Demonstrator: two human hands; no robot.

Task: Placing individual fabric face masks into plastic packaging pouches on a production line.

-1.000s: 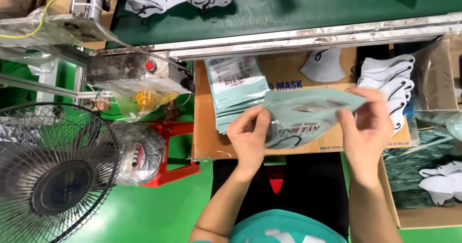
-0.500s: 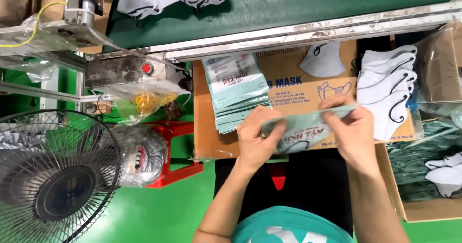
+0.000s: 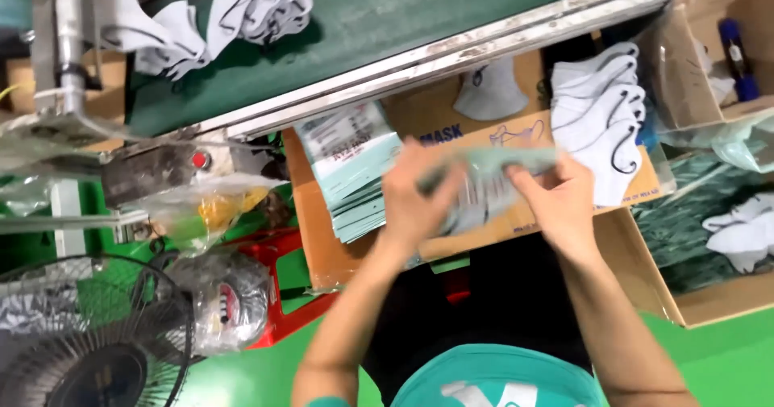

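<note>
Nearest, a wire fan guard [image 3: 89, 350] is cut off by the bottom left corner, and beside it sits a plastic-wrapped bundle [image 3: 218, 306] whose contents are hard to make out. Above the lap, two hands meet over a flattened cardboard sheet [image 3: 322, 238]. The left hand [image 3: 419, 193] and the right hand [image 3: 556, 197] are both clamped on one pale green mask pouch [image 3: 484, 173] – it is motion-blurred, so its print and edges cannot be read, and the fingers cover much of it. Just left of the hands lies one fanned stack of the same pouches [image 3: 351, 169]; the number in it cannot be counted. To the right, a stack of about five white masks [image 3: 601, 121] with black ear loops, and one single white mask [image 3: 488, 93] apart from them. A cardboard box [image 3: 693, 68] is cut off at the right edge. Farthest, a green conveyor belt [image 3: 419, 12] carries a loose heap of masks [image 3: 218, 16] – partly out of frame.
</note>
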